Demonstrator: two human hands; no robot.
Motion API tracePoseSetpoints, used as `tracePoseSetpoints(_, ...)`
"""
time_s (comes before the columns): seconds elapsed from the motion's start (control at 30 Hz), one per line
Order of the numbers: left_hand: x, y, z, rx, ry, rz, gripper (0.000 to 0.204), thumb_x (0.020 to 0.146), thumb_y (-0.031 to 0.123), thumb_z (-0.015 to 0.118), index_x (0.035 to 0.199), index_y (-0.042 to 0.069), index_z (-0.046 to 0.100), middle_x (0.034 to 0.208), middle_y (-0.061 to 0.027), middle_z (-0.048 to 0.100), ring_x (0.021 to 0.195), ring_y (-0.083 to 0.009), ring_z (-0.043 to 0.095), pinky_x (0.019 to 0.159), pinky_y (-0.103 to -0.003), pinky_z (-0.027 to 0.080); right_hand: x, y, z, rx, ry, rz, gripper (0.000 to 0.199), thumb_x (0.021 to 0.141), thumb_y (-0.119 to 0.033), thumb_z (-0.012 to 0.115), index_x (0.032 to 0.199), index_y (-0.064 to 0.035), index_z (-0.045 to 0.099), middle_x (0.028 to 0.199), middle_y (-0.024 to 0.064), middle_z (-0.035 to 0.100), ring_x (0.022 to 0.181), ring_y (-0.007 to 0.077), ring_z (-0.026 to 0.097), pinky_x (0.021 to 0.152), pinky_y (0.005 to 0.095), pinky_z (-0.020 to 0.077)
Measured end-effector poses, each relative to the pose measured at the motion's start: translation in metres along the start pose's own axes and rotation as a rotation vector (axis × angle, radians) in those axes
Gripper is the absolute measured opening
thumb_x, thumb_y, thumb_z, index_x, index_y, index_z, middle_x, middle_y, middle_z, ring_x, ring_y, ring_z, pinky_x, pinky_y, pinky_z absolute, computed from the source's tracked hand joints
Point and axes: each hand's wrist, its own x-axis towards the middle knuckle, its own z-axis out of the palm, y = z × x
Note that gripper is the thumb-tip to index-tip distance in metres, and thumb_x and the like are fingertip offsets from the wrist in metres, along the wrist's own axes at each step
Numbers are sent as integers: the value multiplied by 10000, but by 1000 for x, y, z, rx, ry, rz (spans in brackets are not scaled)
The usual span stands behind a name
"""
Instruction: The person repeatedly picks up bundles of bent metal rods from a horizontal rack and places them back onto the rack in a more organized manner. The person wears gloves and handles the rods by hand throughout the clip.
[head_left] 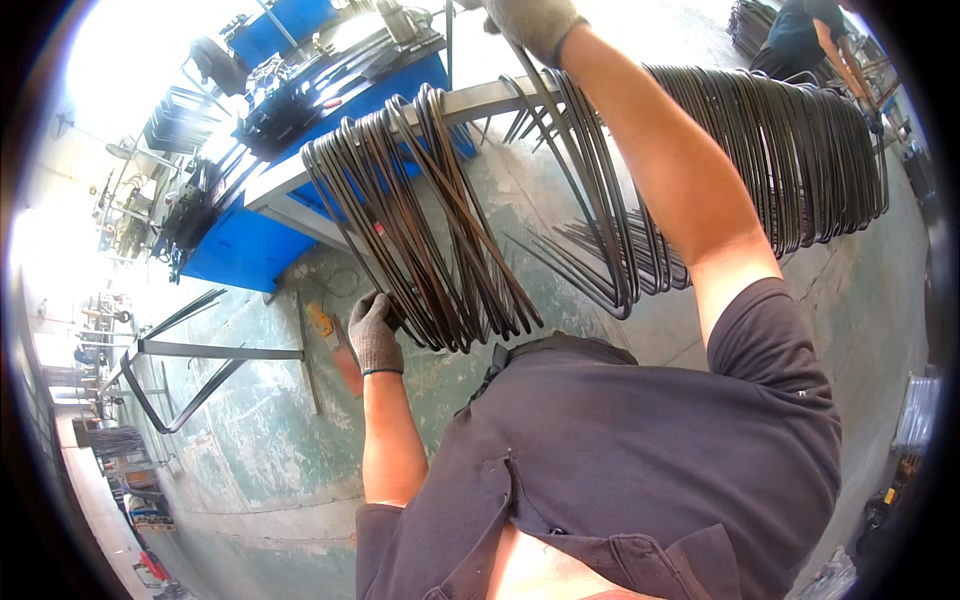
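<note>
Dark bent metal rods [432,235], shaped as long loops, hang in a bunch from a grey metal rail [478,101]. My left hand [375,335], in a grey knit glove, has its fingers curled at the lower left end of that bunch, around the outermost rod. Up at the top edge, my right hand [535,25] wears the same kind of glove and is closed above the rail. A bent metal rod [530,75] runs down from beneath it; the frame's edge cuts off part of its fingers. Between my arms, a looser group of rods [598,190] hangs.
Many more rod loops [790,160] fill the rail's right side, where another person [800,40] bends over. A blue workbench [245,245] holding metal parts stands at left. A metal frame [215,352] juts in over the worn green floor [260,450].
</note>
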Motion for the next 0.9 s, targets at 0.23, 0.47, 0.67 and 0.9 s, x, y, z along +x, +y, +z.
tracePoseSetpoints(0.23, 1, -12, -9, -41, 12, -11, 213, 1114, 132, 693, 1261, -9, 752, 1079, -87, 786, 916, -224, 768, 830, -402, 654, -60, -77, 40, 832, -228, 1126, 423, 1073, -479, 703, 1016, -88, 853, 895, 109, 833, 837, 247, 801, 820, 395, 625)
tracePoseSetpoints(0.47, -3, -13, -20, -104, 5, -21, 196, 1104, 131, 717, 1238, -9, 744, 1095, -110, 788, 938, -239, 780, 873, -419, 676, -88, -85, 32, 643, -63, 1271, 486, 1027, -528, 772, 1057, -58, 894, 920, 128, 824, 903, 260, 776, 882, 394, 593)
tracePoseSetpoints(0.67, -9, -3, -19, -86, 13, -3, 204, 1118, 135, 708, 1259, -9, 742, 1127, -118, 797, 949, -238, 781, 883, -412, 674, -119, -51, 14, 335, 42, 1274, 454, 975, -528, 817, 1026, -79, 864, 984, 124, 799, 989, 282, 778, 946, 448, 585)
tracePoseSetpoints(0.9, -16, 4, -14, 124, 92, 241, 181, 1106, 128, 735, 1232, -2, 751, 1102, -66, 773, 989, -162, 732, 904, -328, 611, -165, -181, -13, 869, -148, 1078, 369, 1114, -384, 754, 1268, -53, 700, 1123, 117, 756, 1064, 232, 729, 1015, 387, 599)
